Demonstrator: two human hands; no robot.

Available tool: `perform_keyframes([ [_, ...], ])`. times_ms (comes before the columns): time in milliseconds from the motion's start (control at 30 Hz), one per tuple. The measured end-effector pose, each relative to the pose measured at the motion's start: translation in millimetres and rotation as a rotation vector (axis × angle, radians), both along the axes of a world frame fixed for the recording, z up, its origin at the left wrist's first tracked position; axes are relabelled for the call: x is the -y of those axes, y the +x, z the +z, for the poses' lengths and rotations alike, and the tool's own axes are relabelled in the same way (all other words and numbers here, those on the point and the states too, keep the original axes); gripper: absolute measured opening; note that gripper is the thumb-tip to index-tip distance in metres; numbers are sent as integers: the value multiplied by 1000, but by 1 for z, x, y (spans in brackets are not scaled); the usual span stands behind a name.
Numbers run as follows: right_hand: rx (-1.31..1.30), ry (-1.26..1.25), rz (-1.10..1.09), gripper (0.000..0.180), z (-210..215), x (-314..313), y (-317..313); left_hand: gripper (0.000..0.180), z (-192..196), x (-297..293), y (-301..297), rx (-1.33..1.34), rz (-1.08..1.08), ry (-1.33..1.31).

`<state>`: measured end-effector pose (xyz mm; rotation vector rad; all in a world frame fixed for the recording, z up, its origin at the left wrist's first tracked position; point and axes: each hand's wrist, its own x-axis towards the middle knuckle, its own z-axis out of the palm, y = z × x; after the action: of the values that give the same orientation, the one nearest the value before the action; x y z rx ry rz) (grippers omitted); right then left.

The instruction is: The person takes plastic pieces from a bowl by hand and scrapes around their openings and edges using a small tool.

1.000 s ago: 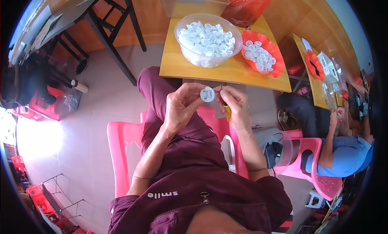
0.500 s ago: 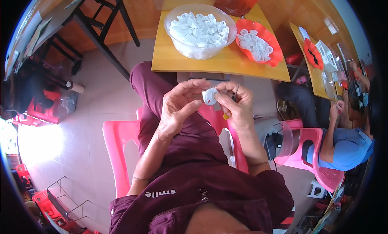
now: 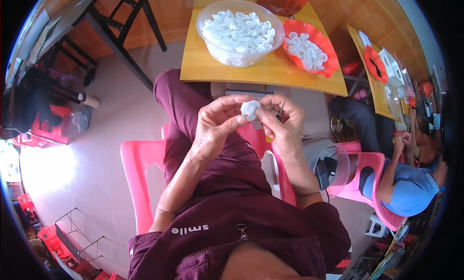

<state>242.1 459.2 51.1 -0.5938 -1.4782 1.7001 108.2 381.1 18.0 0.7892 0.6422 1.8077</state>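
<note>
The left hand [image 3: 212, 120] had curled in, its thumb and fingers, spread off the piece half a second earlier, now pinching the left edge of a white disc [image 3: 249, 108]. Behind it, on the counter [image 3: 290, 76], a clear bowl [image 3: 240, 61] held a heap of whitish pieces [image 3: 237, 31]. The disc sat between both hands, short of the counter's near edge, probably steadier for the second grip. The right hand [image 3: 286, 123] pinched its right side while also keeping a yellow-handled tool [image 3: 268, 139]. Farther right lay a red dish [image 3: 330, 55] of similar pieces.
</note>
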Motion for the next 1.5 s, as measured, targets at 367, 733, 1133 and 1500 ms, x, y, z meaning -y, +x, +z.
perform_keyframes([
  [367, 136, 247, 74, 14, -1, -1, -2, 23, 4, 1, -19, 119, -287, -134],
  [733, 13, -111, 43, 6, -3, -3, -1, 38, -3, -3, 4, 7, -43, 10],
  [1133, 104, 350, -46, 33, 7, 10, 2, 34, -5, 1, -5, 178, -46, 70],
  [1500, 198, 767, -128, 16, 8, 15, 4, 35, 4, 7, -8, -46, 65, 133],
])
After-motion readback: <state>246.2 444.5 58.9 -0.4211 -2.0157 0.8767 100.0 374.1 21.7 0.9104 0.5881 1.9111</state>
